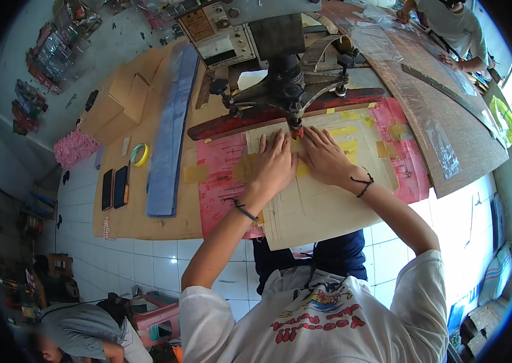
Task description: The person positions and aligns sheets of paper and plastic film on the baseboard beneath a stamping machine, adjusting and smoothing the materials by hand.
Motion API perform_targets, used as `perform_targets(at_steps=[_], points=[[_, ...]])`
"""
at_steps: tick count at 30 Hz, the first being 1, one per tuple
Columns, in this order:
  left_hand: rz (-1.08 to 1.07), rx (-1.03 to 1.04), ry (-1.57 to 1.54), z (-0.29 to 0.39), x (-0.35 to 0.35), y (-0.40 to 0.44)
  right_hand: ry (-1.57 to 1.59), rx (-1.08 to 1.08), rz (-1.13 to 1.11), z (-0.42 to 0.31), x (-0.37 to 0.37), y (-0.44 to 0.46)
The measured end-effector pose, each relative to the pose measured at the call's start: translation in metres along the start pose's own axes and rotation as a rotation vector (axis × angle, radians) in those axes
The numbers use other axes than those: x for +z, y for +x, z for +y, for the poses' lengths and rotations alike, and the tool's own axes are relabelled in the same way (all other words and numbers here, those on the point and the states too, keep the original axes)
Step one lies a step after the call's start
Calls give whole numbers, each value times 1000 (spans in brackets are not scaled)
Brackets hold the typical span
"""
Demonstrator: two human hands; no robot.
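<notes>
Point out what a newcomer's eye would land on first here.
First, the left hand and right hand, side by side on a beige sheet, close to the long red bar of the dark-armed machine. Next, the bright pink surface showing on either side of that sheet. Then the long blue stack on the table's left part.

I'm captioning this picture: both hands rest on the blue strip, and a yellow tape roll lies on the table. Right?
Not quite: the head view shows the left hand and right hand on the beige sheet, not the blue strip. The yellow tape roll does lie on the table.
</notes>
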State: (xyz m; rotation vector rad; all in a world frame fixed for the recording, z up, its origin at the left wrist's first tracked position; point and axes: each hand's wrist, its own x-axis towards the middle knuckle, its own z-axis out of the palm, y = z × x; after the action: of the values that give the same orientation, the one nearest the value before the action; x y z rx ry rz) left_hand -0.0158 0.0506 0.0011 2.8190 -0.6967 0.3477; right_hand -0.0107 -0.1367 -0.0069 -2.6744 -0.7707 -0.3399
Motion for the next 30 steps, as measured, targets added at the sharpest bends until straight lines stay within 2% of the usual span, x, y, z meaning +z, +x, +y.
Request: perform_targets(at_steps=[4,7,10,16,19,22,25,30], points=[[64,-9,-72,-5,14,9,-49,-72,-29,6,15,24],[81,-29,-81,-8,18,10,-61,-69,-129,3,11,29],[101,-64,-99,-6,21,8,-69,-19,-143,2,7,26],[118,-48,-108,-6,18,7,-112,173,5,-4,17,20],[150,-4,-105,-6,19,8,-207,195,-25,-7,22,22],[125,62,-121,-8,19,9,-96,40,-8,1,17,23],[184,61,-99,-7,23,9,-37,-15,0,5,16,25],[165,2,-107,-5,21,7,-151,175,-24,-8,8,19]])
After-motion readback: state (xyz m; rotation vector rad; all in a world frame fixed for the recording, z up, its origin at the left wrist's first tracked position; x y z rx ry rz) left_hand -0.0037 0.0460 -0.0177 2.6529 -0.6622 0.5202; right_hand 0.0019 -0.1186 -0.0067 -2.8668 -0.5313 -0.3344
